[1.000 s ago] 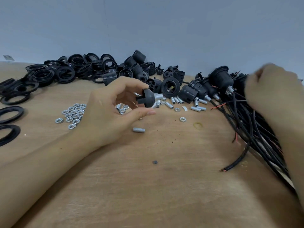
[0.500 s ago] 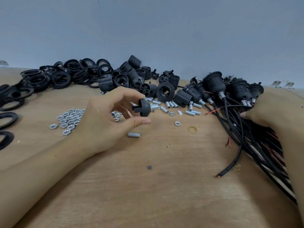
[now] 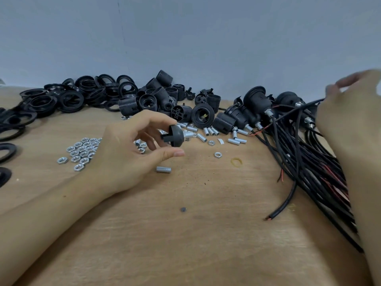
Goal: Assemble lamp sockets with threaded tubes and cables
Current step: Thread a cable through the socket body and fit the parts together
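Note:
My left hand [image 3: 132,153] pinches a black dome-shaped socket cap [image 3: 175,136] between thumb and fingers, just above the wooden table [image 3: 185,244]. A silver threaded tube [image 3: 188,134] sticks out of the cap to the right. My right hand [image 3: 350,124], blurred, is raised at the far right over the bundle of black cables [image 3: 309,166]. One black cable [image 3: 303,106] rises from the bundle into its curled fingers. Another threaded tube [image 3: 164,169] lies loose below my left thumb.
Hex nuts [image 3: 82,151] lie left of my left hand, loose tubes [image 3: 210,132] behind it. Black rings [image 3: 61,98] and socket bodies [image 3: 202,115] are piled along the wall. Assembled sockets [image 3: 257,100] with cables lie at the back right. A free cable end [image 3: 270,217] reaches toward the table's middle.
My right hand has lifted off the cable bundle and moved up and right, drawing one cable with it. My left hand keeps the cap in about the same place.

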